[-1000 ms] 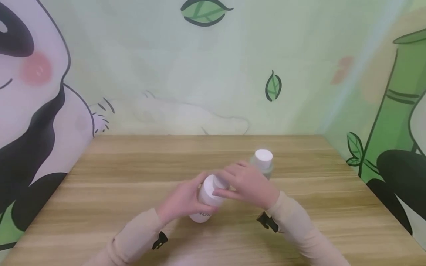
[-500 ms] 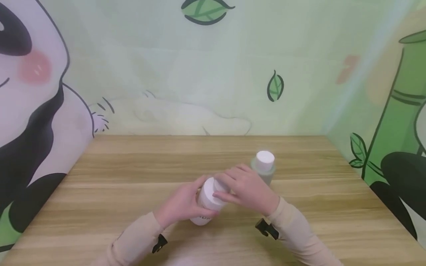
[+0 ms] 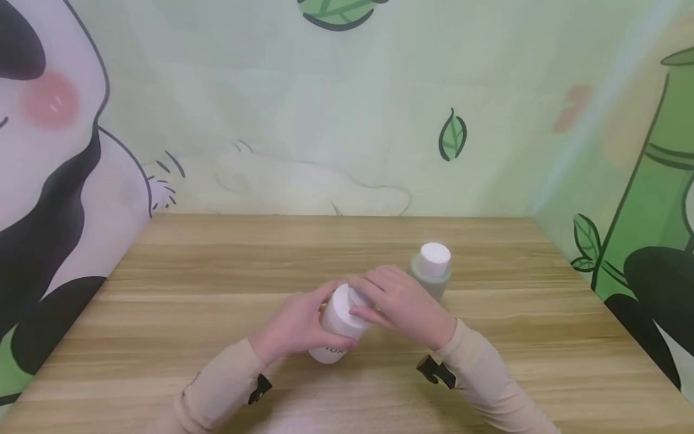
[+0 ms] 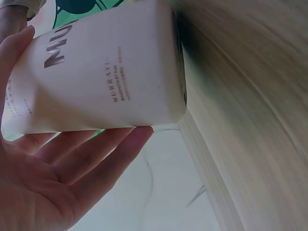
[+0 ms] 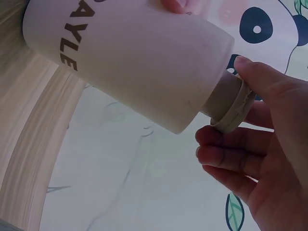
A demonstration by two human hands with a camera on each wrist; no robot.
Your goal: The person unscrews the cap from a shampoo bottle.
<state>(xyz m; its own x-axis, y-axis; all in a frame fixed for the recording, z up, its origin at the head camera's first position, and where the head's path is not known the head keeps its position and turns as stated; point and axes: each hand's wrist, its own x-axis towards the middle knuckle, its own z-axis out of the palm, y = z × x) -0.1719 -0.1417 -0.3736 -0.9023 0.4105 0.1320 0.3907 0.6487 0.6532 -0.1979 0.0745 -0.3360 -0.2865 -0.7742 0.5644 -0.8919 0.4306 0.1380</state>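
Note:
A white bottle with printed lettering leans slightly to the right, its base at the tabletop. My left hand grips its body, thumb on the near side and fingers along the other, as the left wrist view shows. At the bottle's mouth, my right hand holds the light-coloured cap between thumb and fingers. In the right wrist view a stretch of neck shows between the bottle's shoulder and the cap. Most of the cap is hidden by the right hand in the head view.
Just beyond my right hand stands a pale green bottle with a white cap, partly covered by that hand. The wooden table ends at a backdrop printed with pandas, leaves and bamboo.
The head view has shifted slightly. Both hands keep their hold on the white bottle and its cap, with barely any visible movement.

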